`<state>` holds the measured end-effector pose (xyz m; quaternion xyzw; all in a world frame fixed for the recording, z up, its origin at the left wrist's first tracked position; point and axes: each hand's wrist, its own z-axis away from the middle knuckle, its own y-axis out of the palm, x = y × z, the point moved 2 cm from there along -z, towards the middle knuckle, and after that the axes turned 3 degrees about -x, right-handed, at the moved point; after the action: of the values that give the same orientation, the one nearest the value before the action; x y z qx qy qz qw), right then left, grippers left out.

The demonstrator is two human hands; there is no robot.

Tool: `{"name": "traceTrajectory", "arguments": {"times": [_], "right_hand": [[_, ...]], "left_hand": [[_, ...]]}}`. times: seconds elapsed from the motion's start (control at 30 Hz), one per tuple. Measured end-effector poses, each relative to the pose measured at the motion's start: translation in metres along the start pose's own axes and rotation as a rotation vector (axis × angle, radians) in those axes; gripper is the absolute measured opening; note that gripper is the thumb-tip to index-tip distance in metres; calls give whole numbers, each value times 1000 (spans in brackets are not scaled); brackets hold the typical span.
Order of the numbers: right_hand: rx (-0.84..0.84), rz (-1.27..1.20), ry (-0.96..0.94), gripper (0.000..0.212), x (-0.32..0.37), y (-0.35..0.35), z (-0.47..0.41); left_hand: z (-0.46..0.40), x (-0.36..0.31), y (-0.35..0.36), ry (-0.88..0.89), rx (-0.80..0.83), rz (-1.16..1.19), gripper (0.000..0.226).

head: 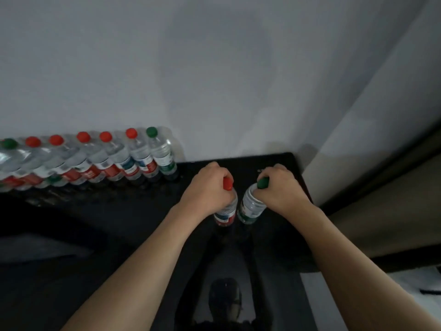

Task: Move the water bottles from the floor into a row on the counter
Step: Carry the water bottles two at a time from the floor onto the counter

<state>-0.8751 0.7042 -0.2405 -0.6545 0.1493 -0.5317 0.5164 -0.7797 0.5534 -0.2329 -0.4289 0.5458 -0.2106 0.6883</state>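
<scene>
Water bottles: a red-capped bottle (pixel 226 209), grasped at the neck by the left hand (pixel 210 187), and a green-capped bottle (pixel 251 206), grasped likewise by the right hand (pixel 281 187), were held close together over the glossy black counter (pixel 119 235), well right of the row (pixel 95 158) along the wall (pixel 214 68). Whether their bases touched the surface could not be told. The likely risks were a neck-held bottle swinging into its neighbour, or the end bottle (pixel 164 156) being knocked and toppling the tight row.
</scene>
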Motion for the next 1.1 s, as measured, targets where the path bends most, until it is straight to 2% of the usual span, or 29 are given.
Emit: {"name": "traceTrajectory", "arguments": {"times": [0.37,0.53,0.7,1.1], "right_hand": [[216,41,-229,23,66,42,-86],[220,83,-339,23,90,62,-133],[210,104,-404,27,111,78,-172],[201,155,-419,24,124,96,-215]], "left_hand": [[-36,76,-40,-191,-93,-80,19],[-77,101,-59,-204,-107,-150,14],[-110,127,-68,-186,-103,-215,20],[-159,147,-60,-182,-96,-247,16]]}}
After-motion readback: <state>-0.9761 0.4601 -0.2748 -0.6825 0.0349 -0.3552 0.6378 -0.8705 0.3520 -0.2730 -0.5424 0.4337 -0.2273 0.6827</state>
